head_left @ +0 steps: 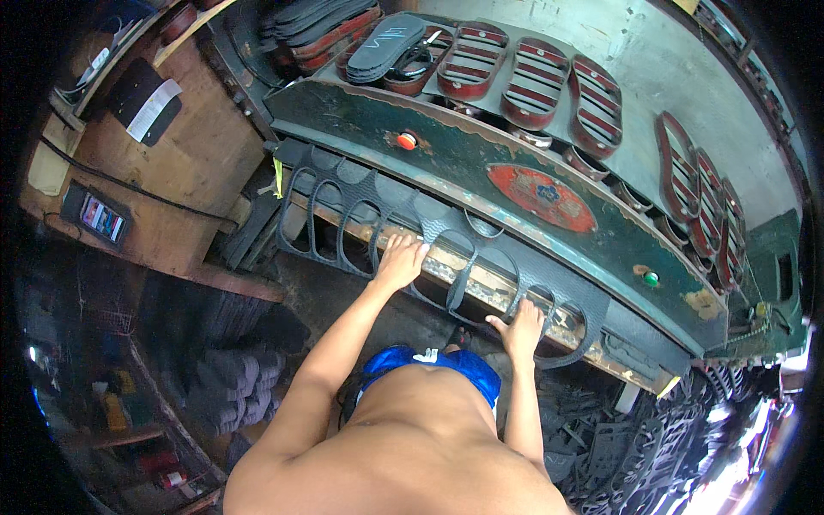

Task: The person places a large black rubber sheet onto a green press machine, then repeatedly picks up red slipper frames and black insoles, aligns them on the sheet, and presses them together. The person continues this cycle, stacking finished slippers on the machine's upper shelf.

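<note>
Left hand (402, 262) and right hand (520, 331) touch the holed black sheet (436, 225); grip closure cannot be told; its thin strips (458, 288) want even support.

The green machine (459, 142) carries red dies (472, 58) along its top, grey soles (386, 50) and scissors (418, 62) toward the left. Across its ledge (631, 356) lies a cut-out black sheet (442, 225). The wooden surface (202, 163) at left bears a phone (101, 216) and paper (154, 112) over a dark piece (163, 120).
</note>
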Action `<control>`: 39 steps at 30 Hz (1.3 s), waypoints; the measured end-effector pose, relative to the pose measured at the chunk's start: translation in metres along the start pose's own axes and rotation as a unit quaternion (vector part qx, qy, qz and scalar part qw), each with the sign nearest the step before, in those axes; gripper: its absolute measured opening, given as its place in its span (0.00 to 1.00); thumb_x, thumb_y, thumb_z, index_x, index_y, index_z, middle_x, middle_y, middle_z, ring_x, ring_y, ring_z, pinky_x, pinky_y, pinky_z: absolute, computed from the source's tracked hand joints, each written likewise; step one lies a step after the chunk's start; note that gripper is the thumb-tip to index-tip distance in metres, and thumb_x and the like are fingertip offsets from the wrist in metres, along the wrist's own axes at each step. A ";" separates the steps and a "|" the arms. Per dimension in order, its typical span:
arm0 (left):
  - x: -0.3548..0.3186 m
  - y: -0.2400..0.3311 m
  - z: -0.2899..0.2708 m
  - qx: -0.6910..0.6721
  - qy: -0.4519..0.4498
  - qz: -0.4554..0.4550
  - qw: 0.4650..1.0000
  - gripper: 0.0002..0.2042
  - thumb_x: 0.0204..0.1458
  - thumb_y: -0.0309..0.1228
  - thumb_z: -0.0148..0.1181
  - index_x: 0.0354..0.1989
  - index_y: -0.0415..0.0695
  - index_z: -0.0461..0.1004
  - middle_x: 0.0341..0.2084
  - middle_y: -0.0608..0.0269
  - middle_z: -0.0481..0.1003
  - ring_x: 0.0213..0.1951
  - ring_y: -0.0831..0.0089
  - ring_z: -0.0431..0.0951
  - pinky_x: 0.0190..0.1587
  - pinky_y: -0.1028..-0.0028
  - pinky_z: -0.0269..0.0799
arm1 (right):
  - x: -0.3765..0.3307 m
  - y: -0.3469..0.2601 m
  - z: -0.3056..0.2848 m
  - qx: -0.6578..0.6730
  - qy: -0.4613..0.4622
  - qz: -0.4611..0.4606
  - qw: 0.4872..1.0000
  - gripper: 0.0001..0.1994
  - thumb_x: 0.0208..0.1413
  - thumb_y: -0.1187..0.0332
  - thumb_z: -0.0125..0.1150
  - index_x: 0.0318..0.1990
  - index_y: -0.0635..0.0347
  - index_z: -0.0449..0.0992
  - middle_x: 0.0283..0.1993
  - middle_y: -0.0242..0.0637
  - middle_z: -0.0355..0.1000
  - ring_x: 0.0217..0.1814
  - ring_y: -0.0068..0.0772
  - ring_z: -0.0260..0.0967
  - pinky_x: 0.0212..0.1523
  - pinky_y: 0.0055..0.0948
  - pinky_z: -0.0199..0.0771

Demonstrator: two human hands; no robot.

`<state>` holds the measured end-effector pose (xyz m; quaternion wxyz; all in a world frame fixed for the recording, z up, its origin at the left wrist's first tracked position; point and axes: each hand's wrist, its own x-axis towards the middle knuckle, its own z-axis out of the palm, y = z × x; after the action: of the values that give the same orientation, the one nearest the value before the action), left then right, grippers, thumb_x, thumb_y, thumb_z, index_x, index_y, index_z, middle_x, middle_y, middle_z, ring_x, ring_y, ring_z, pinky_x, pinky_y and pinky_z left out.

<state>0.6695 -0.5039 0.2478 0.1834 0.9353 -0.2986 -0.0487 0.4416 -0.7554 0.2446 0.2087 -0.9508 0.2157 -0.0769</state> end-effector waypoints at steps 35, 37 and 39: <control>0.004 0.006 0.013 0.046 0.007 -0.013 0.999 0.28 0.70 0.47 0.33 0.49 0.42 0.81 0.52 0.39 0.76 0.59 0.44 0.71 0.68 0.42 0.52 | 0.005 0.003 0.008 -0.061 -0.078 0.089 0.991 0.43 0.45 0.42 0.74 0.63 0.64 0.70 0.65 0.49 0.70 0.70 0.50 0.65 0.69 0.47 0.62; -0.007 0.002 0.013 0.070 0.013 -0.011 0.997 0.28 0.71 0.47 0.34 0.48 0.41 0.81 0.51 0.39 0.76 0.58 0.44 0.72 0.67 0.41 0.52 | -0.007 0.001 0.008 -0.057 -0.064 0.077 0.993 0.41 0.45 0.43 0.75 0.60 0.64 0.72 0.62 0.50 0.72 0.68 0.53 0.66 0.68 0.47 0.63; -0.023 -0.001 0.010 0.060 0.012 0.002 0.998 0.26 0.70 0.46 0.37 0.48 0.39 0.80 0.50 0.39 0.76 0.59 0.43 0.71 0.67 0.41 0.52 | -0.022 -0.002 0.007 -0.041 -0.061 0.066 0.995 0.41 0.43 0.43 0.76 0.59 0.65 0.73 0.60 0.52 0.72 0.66 0.54 0.67 0.67 0.48 0.64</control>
<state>0.6491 -0.4931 0.2376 0.1310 0.9445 -0.3006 -0.0191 0.4247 -0.7418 0.2381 0.1865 -0.9453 0.2675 0.0041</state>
